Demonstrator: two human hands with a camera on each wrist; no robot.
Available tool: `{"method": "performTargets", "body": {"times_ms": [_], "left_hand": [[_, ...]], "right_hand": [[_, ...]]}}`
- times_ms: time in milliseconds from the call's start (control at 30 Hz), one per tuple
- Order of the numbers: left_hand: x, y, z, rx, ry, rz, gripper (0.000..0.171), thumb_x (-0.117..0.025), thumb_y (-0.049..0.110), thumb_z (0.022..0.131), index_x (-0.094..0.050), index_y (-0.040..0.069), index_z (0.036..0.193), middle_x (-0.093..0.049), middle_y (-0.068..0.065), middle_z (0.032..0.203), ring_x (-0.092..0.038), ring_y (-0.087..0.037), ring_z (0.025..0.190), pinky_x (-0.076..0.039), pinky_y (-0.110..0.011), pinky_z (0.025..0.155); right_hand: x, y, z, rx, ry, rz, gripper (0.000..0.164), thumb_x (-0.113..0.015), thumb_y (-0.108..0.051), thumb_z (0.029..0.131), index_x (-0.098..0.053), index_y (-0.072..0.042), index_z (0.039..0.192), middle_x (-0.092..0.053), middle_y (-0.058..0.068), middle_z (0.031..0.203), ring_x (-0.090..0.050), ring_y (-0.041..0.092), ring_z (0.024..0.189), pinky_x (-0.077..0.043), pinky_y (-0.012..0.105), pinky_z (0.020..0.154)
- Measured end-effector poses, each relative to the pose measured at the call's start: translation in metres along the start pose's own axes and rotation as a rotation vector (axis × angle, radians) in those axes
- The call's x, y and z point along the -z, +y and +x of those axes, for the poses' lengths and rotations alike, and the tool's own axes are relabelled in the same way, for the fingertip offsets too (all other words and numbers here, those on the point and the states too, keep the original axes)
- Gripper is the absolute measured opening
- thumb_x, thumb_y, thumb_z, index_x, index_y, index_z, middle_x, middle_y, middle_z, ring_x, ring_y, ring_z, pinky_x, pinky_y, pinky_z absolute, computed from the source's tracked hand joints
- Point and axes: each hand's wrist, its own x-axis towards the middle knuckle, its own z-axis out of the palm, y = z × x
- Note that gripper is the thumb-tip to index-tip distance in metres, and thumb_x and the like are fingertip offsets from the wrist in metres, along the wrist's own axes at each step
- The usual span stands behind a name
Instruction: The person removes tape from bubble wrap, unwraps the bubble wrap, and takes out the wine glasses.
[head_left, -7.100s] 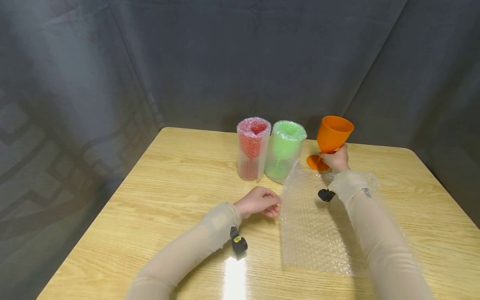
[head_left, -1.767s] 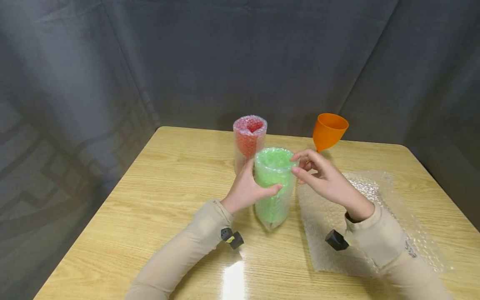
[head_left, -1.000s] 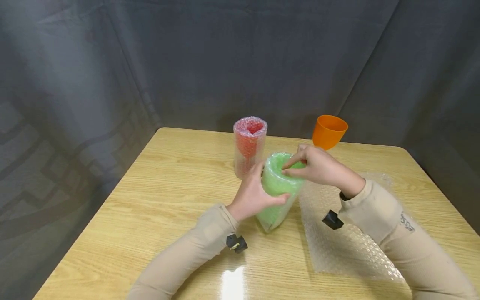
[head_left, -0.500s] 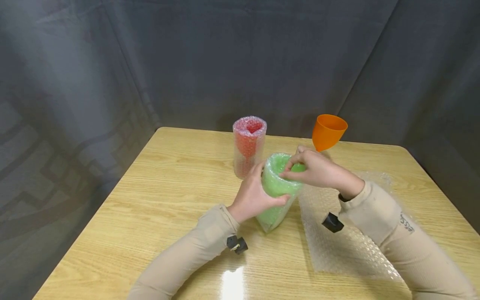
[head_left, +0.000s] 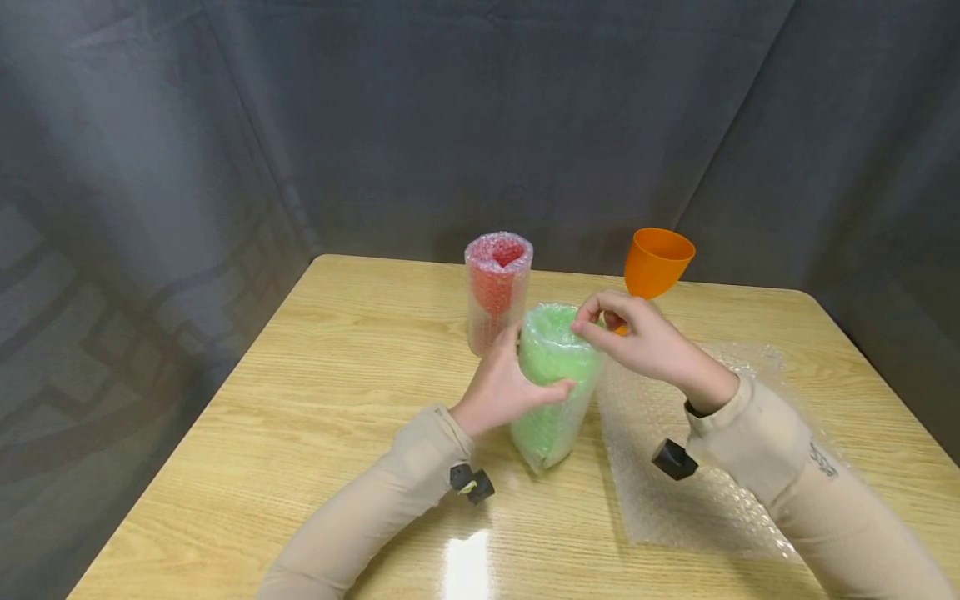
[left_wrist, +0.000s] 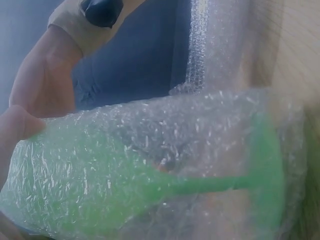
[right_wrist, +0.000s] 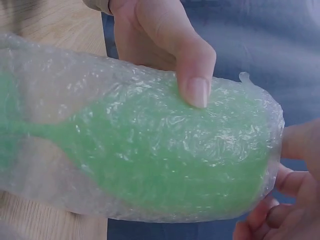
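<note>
A green goblet [head_left: 557, 375] stands tilted slightly on the table, rolled in clear bubble wrap [right_wrist: 150, 90]. My left hand [head_left: 504, 390] grips it round its upper part, the thumb across the near side. At the top right of the roll, my right hand [head_left: 647, 337] pinches the wrap's upper edge between thumb and index finger; its other fingers curl behind. Through the plastic, the left wrist view shows the goblet's bowl, thin stem [left_wrist: 212, 185] and flat foot [left_wrist: 267, 175].
A red goblet [head_left: 495, 290] wrapped in bubble wrap stands upright behind the green one. Further right at the back is an unwrapped orange goblet [head_left: 657, 265], its lower part hidden by my right hand. A flat bubble wrap sheet [head_left: 660, 492] lies under my right forearm.
Earlier my right hand held the orange goblet; the green roll has since come forward from beside the red one. Just now my right fingers have risen from inside its mouth to the rim.
</note>
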Motion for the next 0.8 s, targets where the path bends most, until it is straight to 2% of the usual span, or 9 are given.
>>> {"method": "performTargets", "body": {"times_ms": [200, 367, 567, 667, 800], "left_hand": [[0.001, -0.001, 0.001, 0.011, -0.011, -0.014, 0.083, -0.080, 0.030, 0.068, -0.036, 0.011, 0.136, -0.053, -0.005, 0.124, -0.057, -0.017, 0.106, -0.050, -0.031, 0.089], [0.002, -0.002, 0.002, 0.038, -0.014, -0.017, 0.081, -0.080, 0.031, 0.068, -0.038, 0.011, 0.134, -0.054, -0.005, 0.124, -0.056, -0.018, 0.109, -0.049, -0.033, 0.093], [0.001, -0.002, 0.004, 0.042, -0.030, -0.033, 0.079, -0.080, 0.031, 0.068, -0.039, 0.013, 0.133, -0.055, -0.003, 0.123, -0.056, -0.016, 0.108, -0.049, -0.032, 0.092], [0.000, -0.002, 0.004, 0.022, -0.038, -0.045, 0.078, -0.080, 0.029, 0.068, -0.039, 0.013, 0.133, -0.056, -0.002, 0.121, -0.057, -0.016, 0.106, -0.050, -0.031, 0.090], [-0.001, -0.002, 0.003, 0.011, -0.038, -0.042, 0.076, -0.080, 0.028, 0.068, -0.041, 0.013, 0.131, -0.057, -0.002, 0.118, -0.057, -0.015, 0.103, -0.050, -0.029, 0.087]], "right_hand": [[0.002, -0.004, -0.001, -0.005, 0.075, 0.116, 0.011, -0.056, -0.014, 0.093, -0.058, -0.003, 0.092, -0.054, -0.004, 0.080, -0.049, 0.010, 0.069, -0.042, 0.021, 0.061], [0.007, -0.007, -0.002, 0.055, 0.145, 0.271, 0.011, -0.051, -0.012, 0.095, -0.052, 0.000, 0.096, -0.057, -0.009, 0.083, -0.055, 0.009, 0.074, -0.048, 0.017, 0.068], [0.012, -0.013, -0.004, 0.139, 0.234, 0.424, 0.004, -0.050, -0.004, 0.094, -0.054, -0.005, 0.093, -0.063, -0.007, 0.085, -0.056, 0.008, 0.076, -0.047, 0.016, 0.067], [0.011, -0.016, -0.005, 0.180, 0.237, 0.456, 0.008, -0.052, 0.000, 0.092, -0.056, -0.006, 0.093, -0.065, -0.007, 0.087, -0.058, 0.008, 0.077, -0.047, 0.016, 0.068], [0.009, -0.020, -0.005, 0.251, 0.205, 0.462, 0.009, -0.054, 0.006, 0.089, -0.058, -0.001, 0.094, -0.065, -0.005, 0.091, -0.061, 0.009, 0.080, -0.048, 0.017, 0.071]]}}
